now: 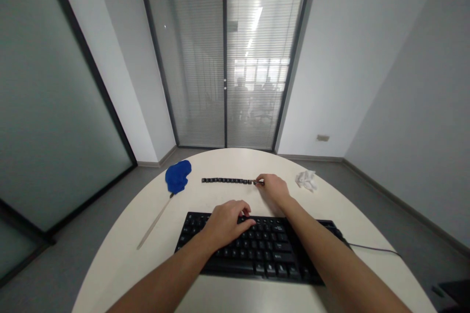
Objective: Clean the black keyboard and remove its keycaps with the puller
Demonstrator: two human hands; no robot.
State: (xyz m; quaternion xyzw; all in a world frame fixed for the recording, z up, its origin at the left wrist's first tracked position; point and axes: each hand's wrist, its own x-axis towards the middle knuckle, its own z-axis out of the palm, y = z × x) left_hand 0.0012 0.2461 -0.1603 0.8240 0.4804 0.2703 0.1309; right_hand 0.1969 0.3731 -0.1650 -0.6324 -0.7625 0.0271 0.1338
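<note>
the right hand (273, 188) pinches a keycap (260, 182) at the end of the keycap row (227, 181) just beyond the keyboard (257, 247); a nudge could scatter that row. the left hand (225, 222) rests curled on the keyboard's keys (holding nothing i can see).

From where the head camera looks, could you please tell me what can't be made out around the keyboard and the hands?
- Legends on the row of keycaps: too small in the head view.
- What the right hand pinches at the row's end: hidden by its fingers.
- Keys under the left hand on the keyboard: covered by the hand.
- Where the cable ends: hidden past the table edge.
- The white crumpled thing: too small to identify.
</note>
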